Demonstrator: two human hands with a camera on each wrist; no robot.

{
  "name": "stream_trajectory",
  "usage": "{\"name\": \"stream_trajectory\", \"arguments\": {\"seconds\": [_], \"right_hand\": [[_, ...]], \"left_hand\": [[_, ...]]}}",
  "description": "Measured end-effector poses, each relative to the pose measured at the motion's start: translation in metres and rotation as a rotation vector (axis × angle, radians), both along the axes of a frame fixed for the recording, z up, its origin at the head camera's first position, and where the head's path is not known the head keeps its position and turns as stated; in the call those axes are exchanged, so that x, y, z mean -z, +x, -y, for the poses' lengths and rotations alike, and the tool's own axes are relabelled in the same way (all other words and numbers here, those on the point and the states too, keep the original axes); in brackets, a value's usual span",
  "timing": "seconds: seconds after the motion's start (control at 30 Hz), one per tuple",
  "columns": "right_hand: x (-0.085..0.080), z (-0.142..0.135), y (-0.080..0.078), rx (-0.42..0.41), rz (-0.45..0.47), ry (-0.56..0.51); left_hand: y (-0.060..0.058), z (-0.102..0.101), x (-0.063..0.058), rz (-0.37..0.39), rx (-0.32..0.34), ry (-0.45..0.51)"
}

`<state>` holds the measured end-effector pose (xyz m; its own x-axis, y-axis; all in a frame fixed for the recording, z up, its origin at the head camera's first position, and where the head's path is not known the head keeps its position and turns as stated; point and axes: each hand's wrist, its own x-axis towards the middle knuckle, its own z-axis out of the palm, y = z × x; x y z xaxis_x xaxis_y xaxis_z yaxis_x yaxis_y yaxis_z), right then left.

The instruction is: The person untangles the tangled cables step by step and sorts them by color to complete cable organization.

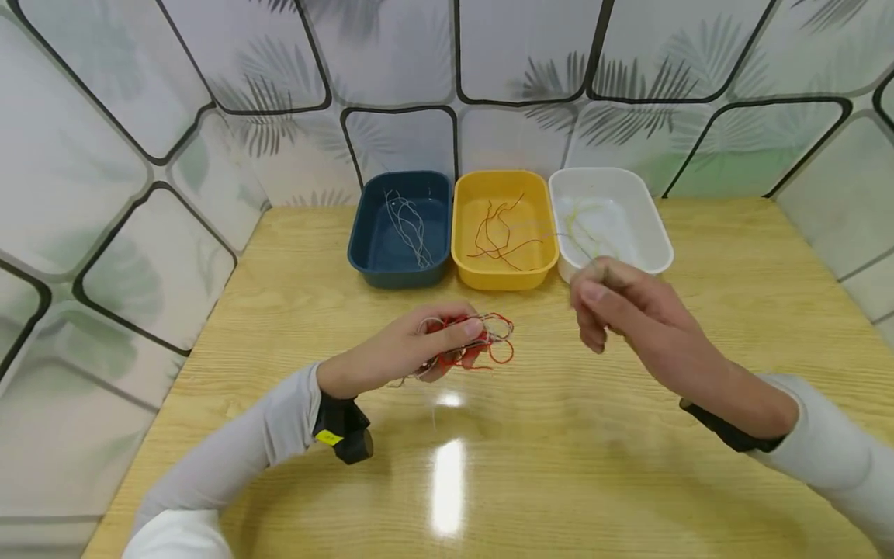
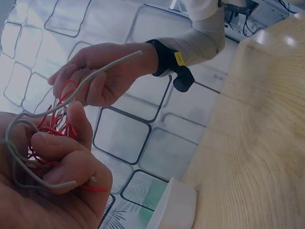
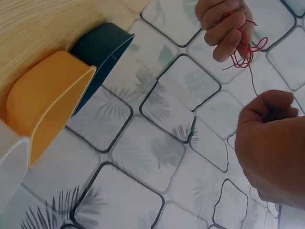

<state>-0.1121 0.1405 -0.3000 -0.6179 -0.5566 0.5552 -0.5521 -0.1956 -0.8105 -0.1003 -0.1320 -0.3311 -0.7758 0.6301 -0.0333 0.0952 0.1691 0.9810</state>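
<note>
My left hand (image 1: 405,345) grips a tangled bundle of red wires (image 3: 243,52) and grey wires (image 2: 102,70) above the table, the thumb lying across it. Red loops stick out past the fingertips, and in the left wrist view one grey end juts free. To the right, in front of the white tray, my right hand (image 1: 642,318) is raised with thumb and forefinger pinched together on a thin grey wire (image 3: 252,80). The right wrist view shows this strand running up toward the bundle; where it ends is hard to make out.
Side by side at the table's back stand a dark blue tray (image 1: 398,279) with grey wires (image 1: 412,233), a yellow tray (image 1: 503,281) with red wires (image 1: 492,247), and a white tray (image 1: 663,241) with pale yellow wires (image 1: 574,227). A patterned wall covering (image 1: 398,147) rises behind them.
</note>
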Motion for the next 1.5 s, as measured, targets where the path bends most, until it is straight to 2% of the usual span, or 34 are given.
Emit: {"name": "stream_trajectory", "arguments": {"seconds": [0.07, 0.17, 0.2, 0.27, 0.33, 0.43, 0.53, 0.63, 0.8, 0.93, 1.07, 1.17, 1.3, 1.37, 1.43, 1.5], "right_hand": [[-0.001, 0.004, -0.003, 0.227, -0.166, 0.111], [0.001, 0.013, -0.006, 0.487, -0.523, 0.119], [0.002, 0.015, -0.006, 0.517, -0.633, 0.115], [0.006, 0.021, -0.007, 0.491, -0.801, 0.149], [0.010, 0.025, -0.007, 0.398, -0.856, 0.247], [0.016, 0.030, -0.009, 0.345, -0.817, 0.380], [0.021, 0.031, -0.010, 0.390, -0.748, 0.418], [0.023, 0.031, -0.010, 0.468, -0.730, 0.430], [0.024, 0.035, -0.011, 0.529, -0.770, 0.340], [0.020, 0.038, -0.010, 0.503, -0.794, 0.223], [0.015, 0.037, -0.008, 0.489, -0.780, 0.174], [0.013, 0.038, -0.004, 0.461, -0.681, 0.162], [0.014, 0.040, 0.000, 0.401, -0.448, 0.156], [0.016, 0.042, 0.000, 0.373, -0.362, 0.143], [0.018, 0.043, -0.001, 0.344, -0.328, 0.125], [0.022, 0.044, -0.001, 0.331, -0.347, 0.107]], "left_hand": [[-0.002, 0.001, 0.000, 0.022, -0.058, -0.005], [-0.004, 0.001, 0.001, 0.060, -0.104, 0.003], [-0.004, 0.001, 0.002, 0.062, -0.109, 0.001], [-0.005, 0.000, 0.002, 0.064, -0.102, 0.016], [-0.005, -0.001, 0.002, 0.058, -0.097, 0.031], [-0.005, -0.002, 0.001, 0.054, -0.107, 0.062], [-0.004, -0.003, -0.001, 0.037, -0.112, 0.075], [-0.004, -0.004, -0.002, -0.007, -0.100, 0.095], [-0.004, -0.005, -0.004, -0.074, -0.108, 0.133], [-0.004, -0.006, -0.009, -0.125, -0.131, 0.132], [-0.004, -0.009, -0.011, -0.163, -0.148, 0.132], [-0.003, -0.012, -0.009, -0.200, -0.159, 0.132], [-0.001, -0.015, -0.006, -0.239, -0.179, 0.141], [0.000, -0.017, -0.004, -0.242, -0.193, 0.150], [0.001, -0.019, -0.001, -0.242, -0.208, 0.162], [0.001, -0.021, 0.001, -0.252, -0.225, 0.174]]}}
